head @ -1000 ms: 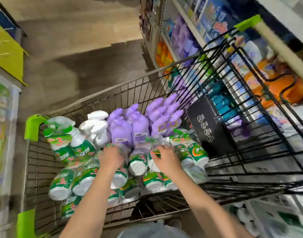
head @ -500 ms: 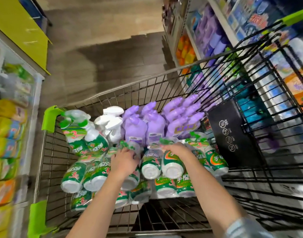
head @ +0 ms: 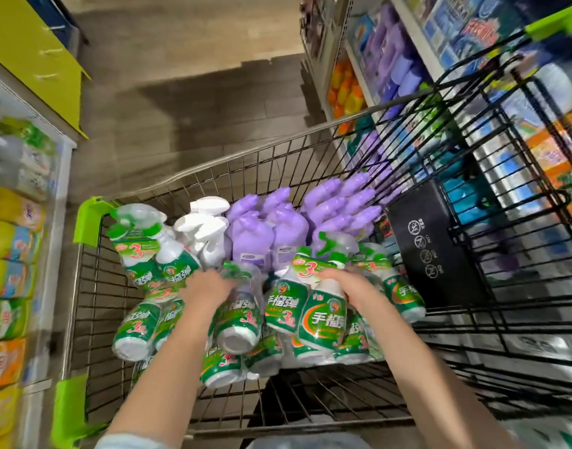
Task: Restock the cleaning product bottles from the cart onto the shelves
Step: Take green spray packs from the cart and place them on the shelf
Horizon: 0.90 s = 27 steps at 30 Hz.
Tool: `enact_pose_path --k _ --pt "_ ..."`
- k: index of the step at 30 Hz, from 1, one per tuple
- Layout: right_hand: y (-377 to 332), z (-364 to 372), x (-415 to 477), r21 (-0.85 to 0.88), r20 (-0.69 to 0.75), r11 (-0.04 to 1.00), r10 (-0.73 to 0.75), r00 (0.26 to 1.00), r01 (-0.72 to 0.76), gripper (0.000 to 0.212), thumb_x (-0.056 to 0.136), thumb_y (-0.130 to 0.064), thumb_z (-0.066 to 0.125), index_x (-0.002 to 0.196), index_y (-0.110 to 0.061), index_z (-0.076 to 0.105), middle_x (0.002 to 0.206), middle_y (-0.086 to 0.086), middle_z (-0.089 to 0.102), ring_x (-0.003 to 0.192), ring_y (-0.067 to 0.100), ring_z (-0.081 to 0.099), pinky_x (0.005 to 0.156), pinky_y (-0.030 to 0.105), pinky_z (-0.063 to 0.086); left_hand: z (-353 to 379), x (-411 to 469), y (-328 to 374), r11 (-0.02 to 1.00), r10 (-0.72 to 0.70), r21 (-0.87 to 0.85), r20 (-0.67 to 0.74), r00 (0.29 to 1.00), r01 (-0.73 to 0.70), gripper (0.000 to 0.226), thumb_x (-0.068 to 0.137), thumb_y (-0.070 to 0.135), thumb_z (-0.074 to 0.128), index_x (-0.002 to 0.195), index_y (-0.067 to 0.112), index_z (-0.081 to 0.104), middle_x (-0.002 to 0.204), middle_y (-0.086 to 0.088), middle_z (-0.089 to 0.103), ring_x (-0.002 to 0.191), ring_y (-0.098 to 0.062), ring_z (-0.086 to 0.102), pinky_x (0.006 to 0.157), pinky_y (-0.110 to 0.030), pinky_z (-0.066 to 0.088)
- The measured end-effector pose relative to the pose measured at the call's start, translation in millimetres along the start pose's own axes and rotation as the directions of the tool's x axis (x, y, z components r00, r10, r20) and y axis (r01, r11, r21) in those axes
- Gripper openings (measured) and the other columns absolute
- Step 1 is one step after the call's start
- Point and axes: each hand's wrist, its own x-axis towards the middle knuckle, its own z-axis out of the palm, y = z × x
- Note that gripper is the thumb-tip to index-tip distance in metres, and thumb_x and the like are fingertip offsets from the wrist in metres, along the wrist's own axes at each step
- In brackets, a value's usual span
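Observation:
A wire shopping cart point(head: 83, 319) holds a heap of green-and-white spray bottles point(head: 139, 325) in front and purple spray bottles point(head: 252, 238) behind. My left hand point(head: 207, 288) grips the neck of a green-labelled bottle point(head: 239, 322) lifted off the heap. My right hand point(head: 346, 283) grips the necks of two green-labelled bottles point(head: 323, 322), also raised above the pile. Fingertips of both hands are hidden behind the bottle tops.
Shelves with purple, orange and blue products point(head: 385, 69) run along the right. A shelf of yellow and green packs point(head: 9, 254) stands at the left. The cart's black folding seat panel point(head: 430, 247) is at right. Wood-look floor point(head: 187, 92) lies ahead.
Both hands have closed on bottle necks and lifted the green bottles up out of the heap toward me. The view has shifted a little to the right.

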Motion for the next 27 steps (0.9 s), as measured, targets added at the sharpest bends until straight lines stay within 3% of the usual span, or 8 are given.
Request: enact_pose_path --k 3,6,11,14,17,20,23,27 --pt "1.8 3.1 -13.1 0.022 0.013 1.000 0.001 1.000 -0.002 0.038 0.071 -0.021 0.080 0.102 -0.016 0.060 0.085 0.004 0.068 0.079 0.020 0.064 0.072 0.033 0.054 -12.1 12.9 -2.6 0.985 -0.024 -0.164 0.196 0.980 0.057 0.064 0.080 0.053 0.064 0.115 0.000 0.062 0.117 -0.018 0.063 0.104 -0.032 0.060 0.091 -0.035 0.046" --pt "7.7 8.8 -11.4 0.035 0.004 0.999 0.012 1.000 -0.012 0.032 0.078 -0.013 0.074 0.102 -0.012 0.053 0.076 0.004 0.058 0.067 0.015 0.055 0.064 0.026 0.049 -18.5 20.8 -2.3 0.953 -0.028 -0.286 0.251 0.968 0.102 0.057 0.083 0.039 0.070 0.118 -0.005 0.060 0.121 -0.021 0.061 0.112 -0.034 0.057 0.090 -0.034 0.044" --pt "4.0 27.1 -5.4 0.168 -0.055 0.985 -0.029 0.998 0.037 0.028 0.066 -0.013 0.073 0.089 -0.018 0.058 0.089 0.011 0.062 0.078 0.024 0.060 0.071 0.034 0.052 -22.4 17.3 -5.2 0.926 -0.060 -0.343 0.283 0.957 0.160 0.060 0.083 0.035 0.070 0.124 -0.006 0.053 0.130 -0.022 0.055 0.121 -0.035 0.051 0.091 -0.035 0.041" --pt "0.5 36.3 -3.3 0.213 -0.096 0.975 -0.044 0.994 0.063 0.021 0.069 -0.005 0.070 0.087 -0.013 0.061 0.070 0.008 0.061 0.062 0.022 0.057 0.056 0.028 0.048 -23.3 16.7 -10.9 0.905 -0.062 -0.380 0.327 0.943 0.191 0.080 0.076 0.045 0.074 0.132 -0.006 0.046 0.138 -0.022 0.047 0.125 -0.035 0.048 0.097 -0.037 0.040" --pt "-4.5 42.9 -1.6 0.189 -0.136 0.979 -0.047 0.990 0.073 0.030 0.060 -0.009 0.073 0.087 -0.011 0.062 0.064 0.006 0.058 0.056 0.021 0.052 0.048 0.023 0.039 -26.9 12.1 -14.8 0.894 -0.036 -0.404 0.367 0.929 0.195 0.094 0.073 0.052 0.073 0.142 0.001 0.035 0.149 -0.018 0.034 0.132 -0.033 0.040 0.103 -0.038 0.035" --pt "-5.6 52.0 -5.3 0.244 -0.176 0.963 -0.075 0.982 0.117 0.037 0.051 -0.010 0.074 0.087 -0.008 0.065 0.065 0.004 0.060 0.056 0.019 0.053 0.050 0.022 0.040 -30.5 2.1 -21.6 0.836 0.047 -0.533 0.311 0.949 0.133 0.086 0.080 0.041 0.072 0.145 0.001 0.031 0.150 -0.017 0.033 0.134 -0.031 0.037 0.104 -0.035 0.032" --pt "-0.8 53.3 -4.7 0.252 -0.184 0.952 -0.131 0.974 0.176 0.053 0.051 -0.016 0.079 0.102 -0.004 0.067 0.079 0.007 0.067 0.066 0.021 0.060 0.054 0.024 0.044 -33.7 -4.5 -31.2 0.778 0.089 -0.617 0.294 0.951 0.118 0.095 0.077 0.043 0.073 0.148 0.006 0.022 0.152 -0.016 0.029 0.136 -0.033 0.035 0.112 -0.045 0.029" --pt "4.3 55.9 -2.8 0.179 -0.305 0.960 -0.152 0.940 0.213 0.039 0.064 -0.021 0.080 0.099 -0.008 0.068 0.091 0.009 0.070 0.087 0.030 0.064 0.076 0.039 0.052 -38.7 -16.9 -39.6 0.731 0.159 -0.679 0.270 0.950 0.071 0.096 0.074 0.045 0.074 0.149 0.012 0.023 0.152 -0.013 0.030 0.135 -0.032 0.036 0.111 -0.044 0.030"
